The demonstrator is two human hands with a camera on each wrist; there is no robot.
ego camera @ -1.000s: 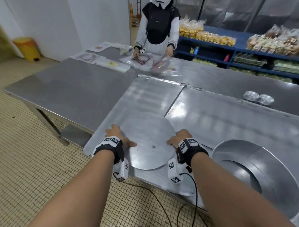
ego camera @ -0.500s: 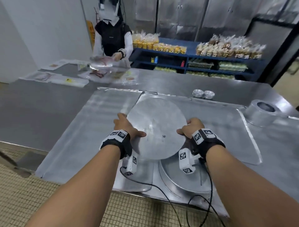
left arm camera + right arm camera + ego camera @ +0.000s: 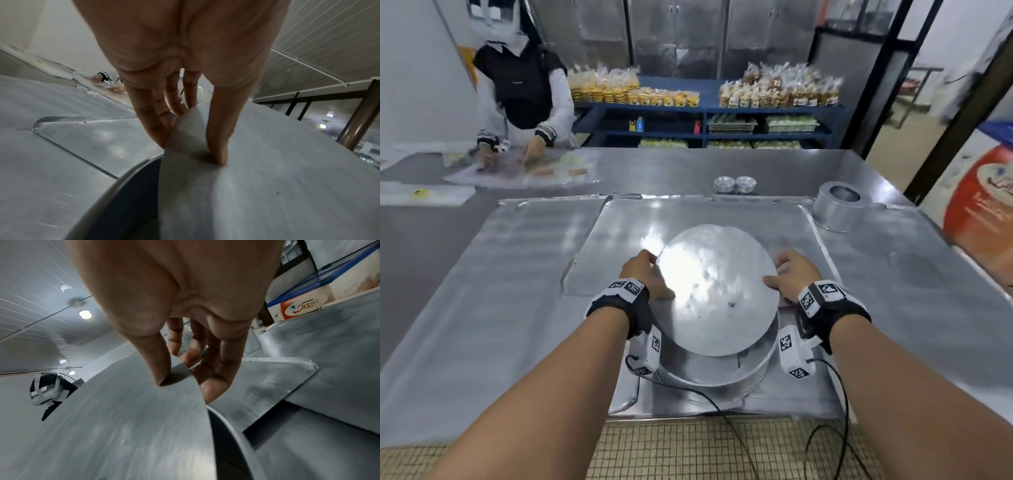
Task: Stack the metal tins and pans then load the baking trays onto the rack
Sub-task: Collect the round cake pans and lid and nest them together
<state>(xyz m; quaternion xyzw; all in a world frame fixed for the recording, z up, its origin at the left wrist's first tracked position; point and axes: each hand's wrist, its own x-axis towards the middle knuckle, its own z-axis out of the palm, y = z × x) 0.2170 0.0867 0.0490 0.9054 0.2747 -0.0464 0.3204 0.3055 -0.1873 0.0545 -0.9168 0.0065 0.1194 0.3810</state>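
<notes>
Two hands, left grip point(image 3: 645, 277) and right grip point(image 3: 792, 274), each pinch one round metal disc point(image 3: 717, 291) above one round pan point(image 3: 709, 371); two small tins point(image 3: 735, 184) sit on the desk point(image 3: 482, 308).

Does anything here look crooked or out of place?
Only the round metal disc: both hands grip it by opposite edges, tilted above the round pan rather than seated in it. It bears one small dark speck. Nothing looks spilled or damaged.

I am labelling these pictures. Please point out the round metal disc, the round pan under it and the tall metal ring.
round metal disc point(image 3: 717, 291), head view, its top face
round pan point(image 3: 709, 371), head view, near wall
tall metal ring point(image 3: 837, 212), head view, outer wall
</notes>
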